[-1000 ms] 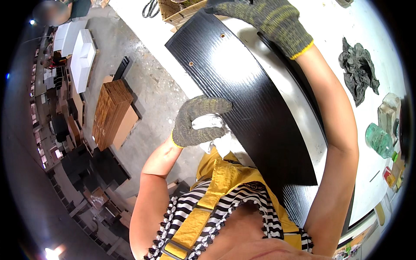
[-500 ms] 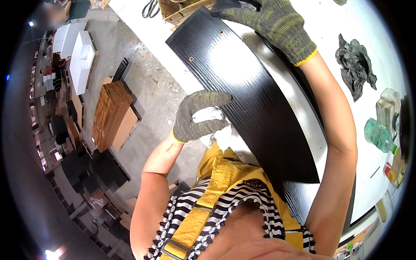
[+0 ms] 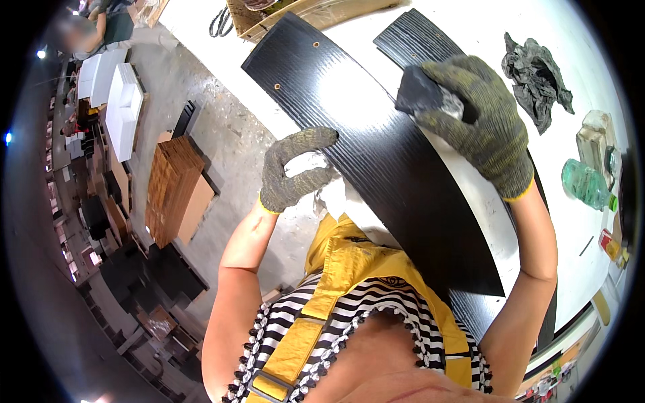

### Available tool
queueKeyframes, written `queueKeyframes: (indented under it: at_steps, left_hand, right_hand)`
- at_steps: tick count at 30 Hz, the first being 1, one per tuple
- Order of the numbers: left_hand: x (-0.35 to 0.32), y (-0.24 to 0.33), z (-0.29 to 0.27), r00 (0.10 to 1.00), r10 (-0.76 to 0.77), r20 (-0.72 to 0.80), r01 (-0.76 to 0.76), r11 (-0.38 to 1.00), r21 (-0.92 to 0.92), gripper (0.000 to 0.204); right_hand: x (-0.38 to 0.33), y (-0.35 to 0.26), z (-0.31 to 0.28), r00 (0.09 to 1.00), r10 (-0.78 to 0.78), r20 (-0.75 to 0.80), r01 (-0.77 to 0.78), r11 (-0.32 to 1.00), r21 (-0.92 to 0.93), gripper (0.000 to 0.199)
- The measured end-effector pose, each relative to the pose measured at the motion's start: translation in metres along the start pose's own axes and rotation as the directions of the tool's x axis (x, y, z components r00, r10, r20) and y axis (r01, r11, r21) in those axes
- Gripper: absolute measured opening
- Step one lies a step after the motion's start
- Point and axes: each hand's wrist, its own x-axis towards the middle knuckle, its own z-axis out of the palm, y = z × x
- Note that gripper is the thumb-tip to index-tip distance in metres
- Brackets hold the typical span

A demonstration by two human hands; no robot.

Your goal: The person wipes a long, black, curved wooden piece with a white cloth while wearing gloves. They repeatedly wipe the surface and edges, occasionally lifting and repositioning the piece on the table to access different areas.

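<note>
Black curved panel (image 3: 403,174) lay mid-frame; left hand (image 3: 278,173), half-curled round white cloth (image 3: 306,163), met panel's left edge, apparently steadying it; right hand (image 3: 489,124), fingers closed, gripped dark cloth (image 3: 419,93) at panel's right edge.

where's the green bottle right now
In the head view, the green bottle lies near the right edge on the white table, right of the right hand and below the crumpled dark cloth.

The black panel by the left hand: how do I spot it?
Find the white table. The black panel slants across it, its left edge at the left hand. Unlike the other panel, partly hidden by the right hand, its face mostly shows.
</note>
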Motion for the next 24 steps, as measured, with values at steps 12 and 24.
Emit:
queueKeyframes:
  at_steps: [12, 24]
  left_hand:
    - [0.0, 0.025, 0.009, 0.994, 0.026, -0.11, -0.013, 0.993, 0.114, 0.055]
    - [-0.013, 0.125, 0.095, 0.983, 0.016, 0.184, -0.018, 1.0, 0.012, 0.046]
  right_hand:
    - [-0.116, -0.068, -0.118, 0.889, 0.414, 0.196, -0.378, 0.905, -0.195, 0.064]
    - [-0.298, -0.115, -0.118, 0.468, 0.867, -0.17, -0.553, 0.437, 0.71, 0.072]
